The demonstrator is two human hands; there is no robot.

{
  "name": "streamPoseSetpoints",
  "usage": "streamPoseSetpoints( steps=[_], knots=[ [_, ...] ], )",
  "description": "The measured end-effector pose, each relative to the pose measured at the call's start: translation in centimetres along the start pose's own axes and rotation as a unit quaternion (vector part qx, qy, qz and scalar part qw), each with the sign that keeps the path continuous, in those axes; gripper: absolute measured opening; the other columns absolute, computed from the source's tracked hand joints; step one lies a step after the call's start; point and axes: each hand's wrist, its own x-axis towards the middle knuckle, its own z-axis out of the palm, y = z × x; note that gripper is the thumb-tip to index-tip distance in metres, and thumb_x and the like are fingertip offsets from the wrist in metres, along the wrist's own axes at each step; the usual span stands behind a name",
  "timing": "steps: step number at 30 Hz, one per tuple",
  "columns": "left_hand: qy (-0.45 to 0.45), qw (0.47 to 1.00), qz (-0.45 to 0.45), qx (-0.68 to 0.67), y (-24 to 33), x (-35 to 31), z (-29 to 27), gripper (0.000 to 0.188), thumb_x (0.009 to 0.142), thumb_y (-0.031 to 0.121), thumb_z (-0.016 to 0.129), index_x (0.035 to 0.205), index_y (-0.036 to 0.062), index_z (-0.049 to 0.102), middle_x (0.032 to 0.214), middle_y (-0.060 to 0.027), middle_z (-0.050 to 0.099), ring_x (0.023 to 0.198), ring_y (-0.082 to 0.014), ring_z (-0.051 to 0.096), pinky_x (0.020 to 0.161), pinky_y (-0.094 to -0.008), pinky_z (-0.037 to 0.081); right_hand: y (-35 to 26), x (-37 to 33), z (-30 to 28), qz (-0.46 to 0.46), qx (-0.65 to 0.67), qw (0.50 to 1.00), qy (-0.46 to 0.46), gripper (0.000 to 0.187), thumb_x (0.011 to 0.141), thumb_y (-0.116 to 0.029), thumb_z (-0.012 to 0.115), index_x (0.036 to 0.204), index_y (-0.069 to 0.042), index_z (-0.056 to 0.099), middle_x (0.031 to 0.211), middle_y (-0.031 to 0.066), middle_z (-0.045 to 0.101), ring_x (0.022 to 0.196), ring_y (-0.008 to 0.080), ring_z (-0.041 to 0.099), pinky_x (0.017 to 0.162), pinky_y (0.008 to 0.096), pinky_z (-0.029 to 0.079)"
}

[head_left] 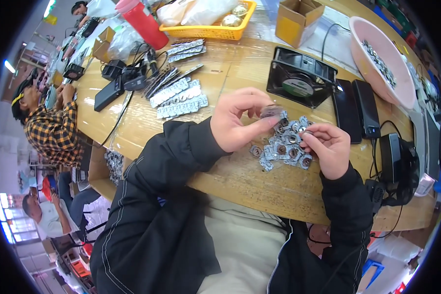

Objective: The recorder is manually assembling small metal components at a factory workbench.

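A loose pile of small whitish circuit boards (281,150), several with round metal discs on them, lies on the wooden table (259,188) in front of me. My left hand (241,119) is closed at the pile's far left edge. Between its thumb and fingers sits a small stack of thin boards (271,111), blurred. At the right side of the pile my right hand (331,148) pinches a small round metal disc (306,133) between thumb and index finger. The fingertips hide part of that disc.
Beyond the pile stands a black fan (301,78). Board strips (181,100) and black power adapters (113,90) lie to the left. Two dark phone-like devices (350,110) and a pink basin (402,85) are right. A yellow basket (206,32) and red bottle (142,22) stand behind.
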Motion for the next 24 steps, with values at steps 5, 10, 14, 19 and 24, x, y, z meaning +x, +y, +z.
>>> streamPoseSetpoints(
  steps=[5,10,14,19,24],
  knots=[
    [0.049,0.994,-0.076,0.068,-0.6,-2.7,-2.5,0.018,0.082,-0.003,0.068,0.099,-0.0025,0.067,0.093,-0.0104,0.066,0.086,-0.0152,0.063,0.075,-0.0288,0.049,0.2,0.3,0.1,-0.003,-0.011,1.000,0.012,0.013,0.087,0.003,0.063,0.100,0.006,0.063,0.090,0.0129,0.070,0.070,0.0107,0.064,0.062,0.0203,0.051],
    [-0.038,0.942,0.005,0.332,0.3,-4.2,-4.0,0.025,0.073,0.003,0.071,0.098,0.0068,0.068,0.083,-0.0114,0.065,0.074,-0.0267,0.065,0.063,-0.0315,0.052,0.3,0.3,0.3,-0.003,-0.005,1.000,0.012,0.014,0.087,0.004,0.063,0.100,0.006,0.063,0.090,0.0134,0.070,0.070,0.0104,0.064,0.061,0.0203,0.051],
    [-0.132,0.878,0.036,0.459,0.7,-2.9,-2.9,0.018,0.080,0.016,0.066,0.095,0.0071,0.059,0.080,-0.0120,0.059,0.074,-0.0345,0.062,0.062,-0.0443,0.050,0.6,0.4,0.5,-0.004,-0.013,1.000,0.003,0.014,0.087,0.004,0.063,0.101,0.006,0.062,0.089,0.0122,0.069,0.071,0.0110,0.064,0.062,0.0204,0.051],
    [-0.106,0.936,0.082,0.326,0.3,-0.7,-2.0,0.017,0.083,0.013,0.064,0.097,0.0061,0.058,0.080,-0.0148,0.061,0.073,-0.0373,0.061,0.061,-0.0427,0.049,-0.1,-0.1,0.7,-0.028,-0.011,0.999,0.021,0.018,0.089,0.006,0.060,0.107,0.008,0.059,0.091,0.0126,0.068,0.079,0.0140,0.066,0.068,0.0207,0.051],
    [-0.089,0.989,-0.113,0.032,0.4,1.8,1.3,0.016,0.091,0.010,0.061,0.103,0.0014,0.054,0.073,-0.0060,0.063,0.064,-0.0098,0.059,0.057,-0.0244,0.046,0.0,0.5,0.4,-0.064,-0.001,0.997,0.042,0.016,0.089,0.004,0.061,0.105,0.009,0.060,0.093,0.0149,0.069,0.083,0.0169,0.069,0.071,0.0234,0.054]
  ],
)
